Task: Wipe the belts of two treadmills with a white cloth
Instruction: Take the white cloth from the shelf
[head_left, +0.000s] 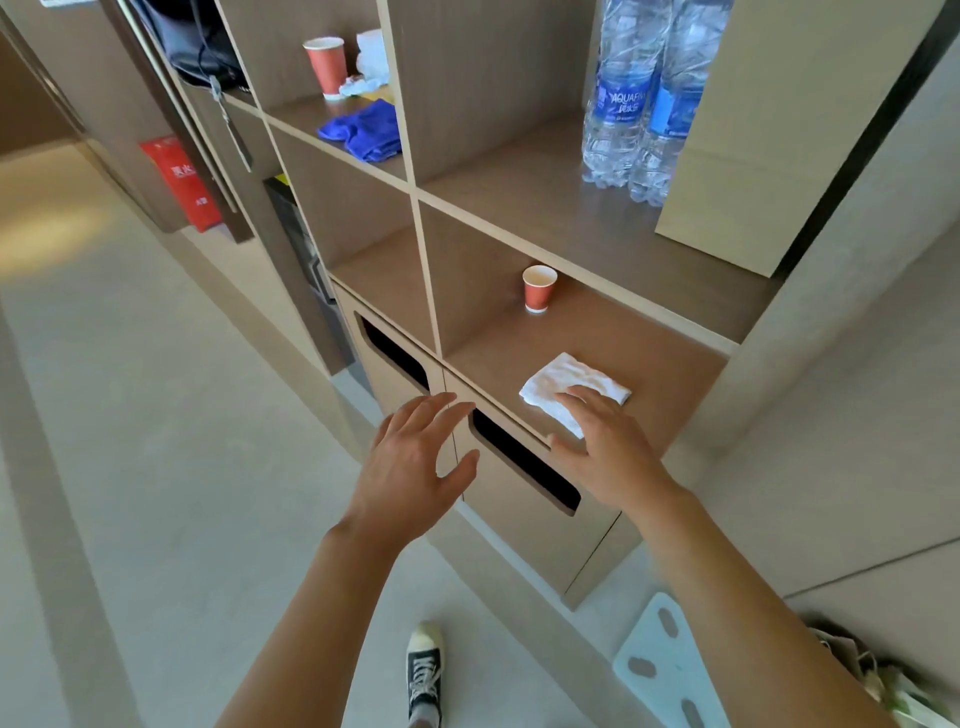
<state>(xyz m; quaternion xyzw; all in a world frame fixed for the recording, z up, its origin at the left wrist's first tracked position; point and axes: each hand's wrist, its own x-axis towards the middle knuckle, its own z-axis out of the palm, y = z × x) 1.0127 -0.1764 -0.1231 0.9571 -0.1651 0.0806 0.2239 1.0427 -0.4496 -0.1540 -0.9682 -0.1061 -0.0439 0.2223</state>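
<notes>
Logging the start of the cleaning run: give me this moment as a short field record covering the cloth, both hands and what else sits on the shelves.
white cloth: folded white cloth, lying flat near the front edge of a lower shelf
right hand: right hand, fingers straight, fingertips resting on the cloth
left hand: left hand, open, holding nothing, in front of the cabinet door
same shelf: small red paper cup, upright, apart from the cloth
shelf above: two water bottles
upper left shelf: blue cloth, taller red cup
treadmills: not in view
</notes>
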